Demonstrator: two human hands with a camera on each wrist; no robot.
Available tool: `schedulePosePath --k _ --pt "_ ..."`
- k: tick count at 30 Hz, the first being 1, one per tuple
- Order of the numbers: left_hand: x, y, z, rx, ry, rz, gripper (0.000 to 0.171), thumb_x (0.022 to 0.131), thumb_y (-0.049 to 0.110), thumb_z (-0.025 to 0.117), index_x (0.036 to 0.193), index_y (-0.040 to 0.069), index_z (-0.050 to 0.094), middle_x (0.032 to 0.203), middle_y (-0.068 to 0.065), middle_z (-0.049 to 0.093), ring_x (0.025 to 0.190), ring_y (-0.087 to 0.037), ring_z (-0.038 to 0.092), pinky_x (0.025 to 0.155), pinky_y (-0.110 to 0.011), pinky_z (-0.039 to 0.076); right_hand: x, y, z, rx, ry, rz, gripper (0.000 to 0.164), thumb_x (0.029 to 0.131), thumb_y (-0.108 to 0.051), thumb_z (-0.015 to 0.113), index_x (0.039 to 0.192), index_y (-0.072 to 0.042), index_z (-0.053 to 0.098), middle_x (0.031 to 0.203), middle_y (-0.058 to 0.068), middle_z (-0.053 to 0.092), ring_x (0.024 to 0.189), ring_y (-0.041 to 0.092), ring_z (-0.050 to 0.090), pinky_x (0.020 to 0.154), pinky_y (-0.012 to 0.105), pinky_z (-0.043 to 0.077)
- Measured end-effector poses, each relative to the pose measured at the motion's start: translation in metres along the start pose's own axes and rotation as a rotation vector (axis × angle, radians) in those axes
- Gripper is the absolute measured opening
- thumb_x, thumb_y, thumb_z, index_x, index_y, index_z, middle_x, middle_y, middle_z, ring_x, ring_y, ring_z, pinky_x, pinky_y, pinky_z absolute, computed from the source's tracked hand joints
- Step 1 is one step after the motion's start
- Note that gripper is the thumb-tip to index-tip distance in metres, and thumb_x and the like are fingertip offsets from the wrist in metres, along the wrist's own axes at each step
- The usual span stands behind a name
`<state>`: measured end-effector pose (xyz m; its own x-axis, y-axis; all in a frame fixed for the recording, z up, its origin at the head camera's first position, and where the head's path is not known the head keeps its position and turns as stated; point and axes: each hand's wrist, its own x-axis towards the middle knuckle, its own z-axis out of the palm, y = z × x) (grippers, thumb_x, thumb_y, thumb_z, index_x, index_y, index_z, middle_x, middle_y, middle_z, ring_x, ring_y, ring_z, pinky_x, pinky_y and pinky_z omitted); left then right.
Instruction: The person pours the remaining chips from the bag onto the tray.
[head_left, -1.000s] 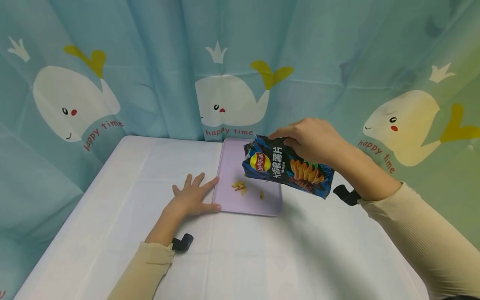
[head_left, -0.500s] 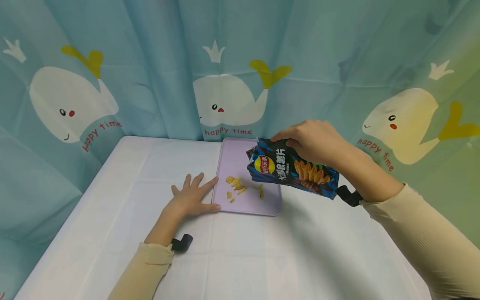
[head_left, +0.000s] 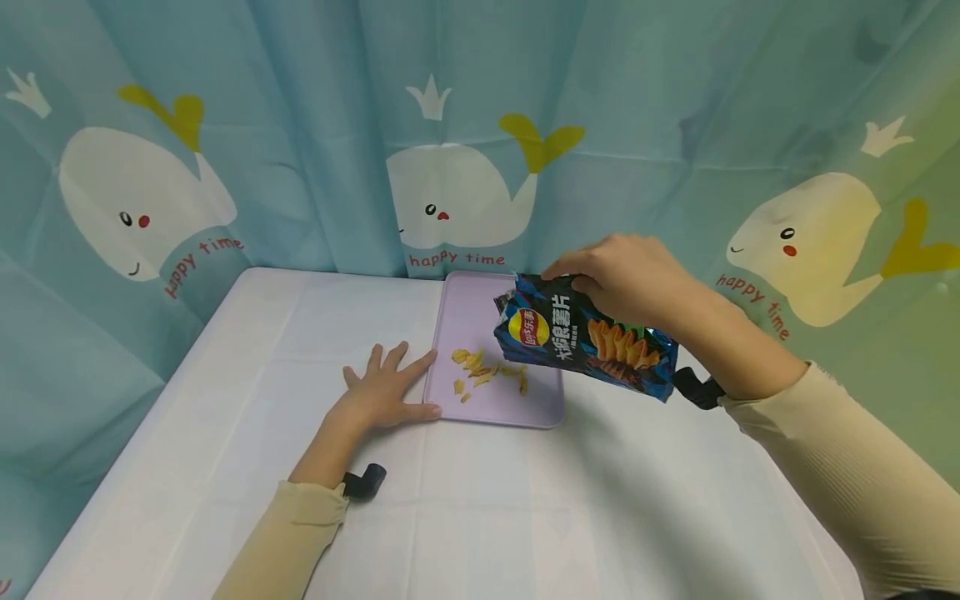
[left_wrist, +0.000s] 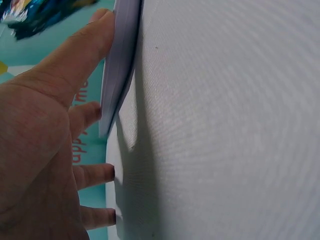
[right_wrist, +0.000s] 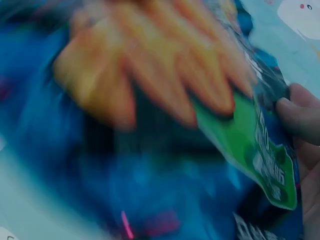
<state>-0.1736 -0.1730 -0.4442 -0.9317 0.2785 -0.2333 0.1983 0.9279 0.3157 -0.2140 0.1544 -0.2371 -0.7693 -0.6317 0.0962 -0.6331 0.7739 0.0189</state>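
Observation:
My right hand (head_left: 626,279) grips the upper edge of a dark blue chip bag (head_left: 581,337), tilted on its side above the tray with its torn mouth toward the left. In the right wrist view the bag (right_wrist: 150,150) fills most of the picture, and the thumb presses on its edge. Several yellow potato chips (head_left: 472,362) lie on the lilac tray (head_left: 487,412). The left hand (head_left: 378,392) spreads its fingers on the table, with the thumb and index fingertip touching the tray's left edge. In the left wrist view that hand's thumb (left_wrist: 82,50) meets the tray's side (left_wrist: 120,60).
A white cloth covers the table (head_left: 360,542). Right behind it hangs a blue curtain (head_left: 322,167) with printed whales, close to the tray's far edge. Each wrist carries a black camera mount (head_left: 366,482).
More chips have fallen onto the tray from the bag. My right hand and the bag have shifted slightly right. The left hand stays at the tray's edge.

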Motion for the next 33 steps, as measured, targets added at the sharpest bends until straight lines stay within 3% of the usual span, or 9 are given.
schedulePosePath --k 6,14,33 --pt "0.001 0.000 -0.002 0.011 -0.002 0.004 0.097 0.081 0.074 0.063 0.159 0.032 0.025 0.165 -0.021 0.016 0.148 -0.056 0.005 0.098 -0.087 0.009 0.000 0.001 0.001 -0.011 -0.023 0.013 0.038 0.097 -0.010 0.062 0.124 -0.035 0.070 0.075 0.002 0.067 0.048 0.016 0.044 0.044 0.029 0.033" --pt "0.004 -0.001 -0.002 0.015 -0.004 0.005 0.097 0.081 0.075 0.062 0.159 0.032 0.024 0.165 -0.021 0.015 0.148 -0.056 0.005 0.098 -0.087 0.009 0.006 -0.001 0.000 -0.043 -0.021 -0.019 0.038 0.096 -0.009 0.063 0.123 -0.034 0.071 0.102 0.003 0.075 0.053 0.017 0.047 0.044 0.029 0.032" --pt "0.000 -0.001 -0.002 0.006 -0.008 -0.001 0.097 0.081 0.073 0.063 0.159 0.032 0.024 0.165 -0.020 0.015 0.148 -0.056 0.004 0.099 -0.087 0.008 0.015 -0.010 -0.006 -0.082 -0.066 -0.038 0.036 0.097 -0.010 0.062 0.123 -0.033 0.071 0.111 0.004 0.075 0.054 0.018 0.049 0.044 0.029 0.032"
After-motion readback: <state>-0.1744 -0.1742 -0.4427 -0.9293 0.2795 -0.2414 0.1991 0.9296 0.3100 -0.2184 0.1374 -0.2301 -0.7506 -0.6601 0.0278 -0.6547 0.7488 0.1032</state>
